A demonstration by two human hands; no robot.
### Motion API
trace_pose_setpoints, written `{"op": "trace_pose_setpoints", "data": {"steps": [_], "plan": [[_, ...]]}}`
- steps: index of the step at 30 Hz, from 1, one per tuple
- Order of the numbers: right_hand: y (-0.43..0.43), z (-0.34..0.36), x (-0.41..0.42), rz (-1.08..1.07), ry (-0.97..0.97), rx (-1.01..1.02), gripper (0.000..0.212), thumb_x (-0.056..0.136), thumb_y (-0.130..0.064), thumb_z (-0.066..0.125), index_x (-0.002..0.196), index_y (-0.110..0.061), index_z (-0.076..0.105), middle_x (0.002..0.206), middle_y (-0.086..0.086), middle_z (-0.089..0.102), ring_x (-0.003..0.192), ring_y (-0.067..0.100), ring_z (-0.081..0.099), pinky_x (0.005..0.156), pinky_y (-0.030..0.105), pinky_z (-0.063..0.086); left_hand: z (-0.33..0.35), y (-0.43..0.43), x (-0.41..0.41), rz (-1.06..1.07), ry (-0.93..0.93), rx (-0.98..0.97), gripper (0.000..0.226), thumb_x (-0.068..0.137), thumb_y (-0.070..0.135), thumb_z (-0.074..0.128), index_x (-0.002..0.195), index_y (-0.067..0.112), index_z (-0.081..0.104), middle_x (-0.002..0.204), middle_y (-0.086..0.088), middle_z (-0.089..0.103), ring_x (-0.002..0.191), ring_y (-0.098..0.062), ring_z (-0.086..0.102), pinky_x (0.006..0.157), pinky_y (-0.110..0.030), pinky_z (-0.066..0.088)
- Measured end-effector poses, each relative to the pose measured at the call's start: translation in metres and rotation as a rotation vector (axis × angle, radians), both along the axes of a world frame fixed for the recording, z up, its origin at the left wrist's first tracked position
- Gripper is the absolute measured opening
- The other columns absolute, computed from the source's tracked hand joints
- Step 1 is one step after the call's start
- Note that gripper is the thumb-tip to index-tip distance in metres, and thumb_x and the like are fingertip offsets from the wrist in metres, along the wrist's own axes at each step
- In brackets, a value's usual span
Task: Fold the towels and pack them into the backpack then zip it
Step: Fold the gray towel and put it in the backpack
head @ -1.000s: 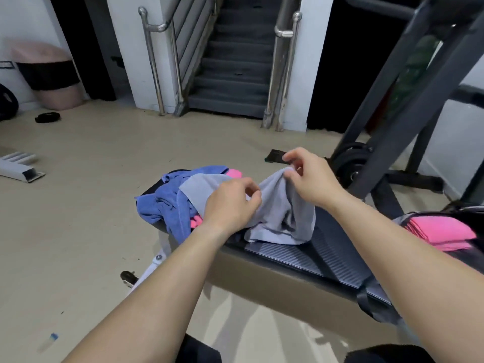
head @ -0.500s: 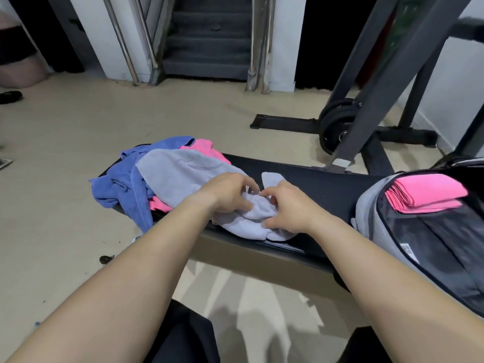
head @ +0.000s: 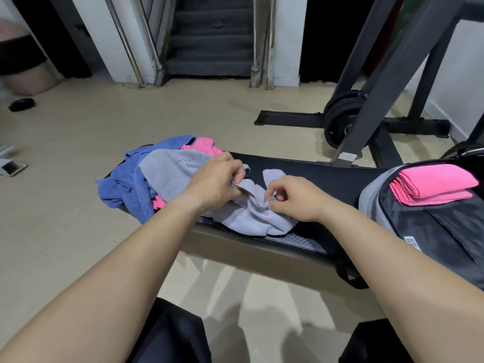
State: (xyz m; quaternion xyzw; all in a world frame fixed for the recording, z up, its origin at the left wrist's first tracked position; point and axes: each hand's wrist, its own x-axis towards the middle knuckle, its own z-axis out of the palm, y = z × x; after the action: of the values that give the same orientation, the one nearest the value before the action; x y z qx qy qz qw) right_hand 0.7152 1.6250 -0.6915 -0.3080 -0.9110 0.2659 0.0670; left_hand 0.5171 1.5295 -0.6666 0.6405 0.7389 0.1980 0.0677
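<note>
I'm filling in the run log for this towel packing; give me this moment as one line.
step: folding grey towel | left hand: pinching it | right hand: pinching it | backpack: open, folded pink towel inside | zip: not yet

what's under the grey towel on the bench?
Under the grey towel: a blue towel and a pink towel poke out at its left and far edges, all on the black bench. How far either runs underneath is hidden.

The towels are light grey (head: 243, 205), blue (head: 123, 184) and pink (head: 203, 146), the folded towel (head: 432, 184) is bright pink, the backpack (head: 429, 226) grey and black, the bench (head: 322, 176) black with fine ribs.
</note>
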Motion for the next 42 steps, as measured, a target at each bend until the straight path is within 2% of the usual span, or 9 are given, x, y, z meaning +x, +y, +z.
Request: {"op": "trace_pose_setpoints", "data": {"steps": [7, 15, 17, 20, 24, 27, 30, 36, 42], "plan": [[0.000, 0.002, 0.006, -0.235, 0.153, 0.140, 0.013, 0.094, -0.032, 0.056, 0.084, -0.024, 0.057, 0.098, -0.006, 0.048, 0.093, 0.017, 0.050, 0.083, 0.035, 0.042, -0.002, -0.016, -0.013, -0.001, 0.032, -0.155, 0.030, 0.076, 0.046, 0.081, 0.077, 0.028, 0.058, 0.095, 0.012, 0.049, 0.087, -0.009, 0.050, 0.071, -0.031, 0.041], [-0.001, 0.018, 0.013, -0.421, 0.278, 0.121, 0.011, 0.097, -0.019, 0.052, 0.088, -0.016, 0.057, 0.078, 0.002, 0.061, 0.078, 0.022, 0.057, 0.063, 0.033, 0.039, 0.002, -0.023, -0.011, -0.117, -0.100, -0.076, 0.030, 0.076, 0.042, 0.081, 0.067, 0.023, 0.059, 0.107, 0.020, 0.057, 0.108, -0.011, 0.050, 0.090, -0.031, 0.040], [0.000, 0.022, 0.014, -0.474, 0.321, 0.107, 0.009, 0.098, -0.019, 0.052, 0.092, -0.014, 0.057, 0.078, 0.004, 0.062, 0.076, 0.024, 0.058, 0.064, 0.034, 0.040, 0.008, -0.024, -0.001, -0.131, -0.227, -0.002, 0.030, 0.081, 0.037, 0.079, 0.069, 0.019, 0.058, 0.107, 0.018, 0.066, 0.097, -0.003, 0.056, 0.084, -0.027, 0.042], [0.004, 0.030, 0.018, -0.542, 0.364, 0.107, 0.010, 0.097, -0.021, 0.057, 0.094, -0.012, 0.060, 0.082, 0.006, 0.064, 0.080, 0.024, 0.057, 0.067, 0.030, 0.035, 0.013, -0.023, 0.010, -0.082, -0.413, 0.114, 0.029, 0.087, 0.031, 0.075, 0.071, 0.016, 0.055, 0.079, 0.016, 0.069, 0.062, 0.001, 0.050, 0.062, -0.021, 0.039], [0.008, 0.038, 0.022, -0.650, 0.406, 0.169, 0.011, 0.096, -0.020, 0.058, 0.092, -0.012, 0.064, 0.087, 0.005, 0.067, 0.085, 0.024, 0.060, 0.070, 0.030, 0.039, 0.011, -0.019, 0.010, -0.024, -0.388, 0.184, 0.024, 0.086, 0.035, 0.071, 0.075, 0.022, 0.055, 0.073, 0.010, 0.065, 0.061, -0.001, 0.051, 0.060, -0.027, 0.041], [0.003, 0.037, 0.020, -0.632, 0.214, 0.225, 0.023, 0.092, -0.020, 0.053, 0.110, -0.024, 0.067, 0.110, 0.004, 0.066, 0.106, 0.029, 0.060, 0.085, 0.042, 0.051, 0.006, -0.017, 0.011, -0.018, -0.325, 0.156, 0.013, 0.087, 0.027, 0.069, 0.081, 0.026, 0.058, 0.078, 0.009, 0.066, 0.057, 0.002, 0.050, 0.060, -0.024, 0.037], [-0.013, 0.035, 0.008, -0.329, 0.056, 0.180, 0.051, 0.087, -0.023, 0.055, 0.137, -0.030, 0.056, 0.139, 0.002, 0.052, 0.130, 0.029, 0.043, 0.106, 0.047, 0.041, 0.003, -0.014, 0.014, -0.027, -0.328, 0.171, 0.008, 0.086, 0.024, 0.067, 0.085, 0.028, 0.060, 0.080, 0.008, 0.067, 0.058, -0.001, 0.051, 0.062, -0.028, 0.041], [-0.021, 0.033, -0.010, -0.199, 0.210, 0.170, 0.014, 0.094, -0.041, 0.056, 0.095, -0.036, 0.068, 0.086, -0.012, 0.071, 0.089, 0.016, 0.063, 0.083, 0.041, 0.052, 0.006, -0.011, 0.021, -0.024, -0.297, 0.170, 0.004, 0.088, 0.029, 0.064, 0.089, 0.029, 0.060, 0.082, 0.008, 0.068, 0.067, -0.007, 0.057, 0.067, -0.034, 0.049], [-0.003, 0.036, 0.009, -0.272, 0.278, 0.176, 0.017, 0.098, -0.032, 0.052, 0.096, -0.032, 0.069, 0.088, -0.011, 0.070, 0.091, 0.018, 0.062, 0.083, 0.043, 0.053, 0.013, -0.010, 0.012, 0.066, 0.105, 0.082, 0.023, 0.083, 0.021, 0.050, 0.093, 0.030, 0.069, 0.098, 0.008, 0.064, 0.095, -0.021, 0.058, 0.067, -0.032, 0.043]]}}
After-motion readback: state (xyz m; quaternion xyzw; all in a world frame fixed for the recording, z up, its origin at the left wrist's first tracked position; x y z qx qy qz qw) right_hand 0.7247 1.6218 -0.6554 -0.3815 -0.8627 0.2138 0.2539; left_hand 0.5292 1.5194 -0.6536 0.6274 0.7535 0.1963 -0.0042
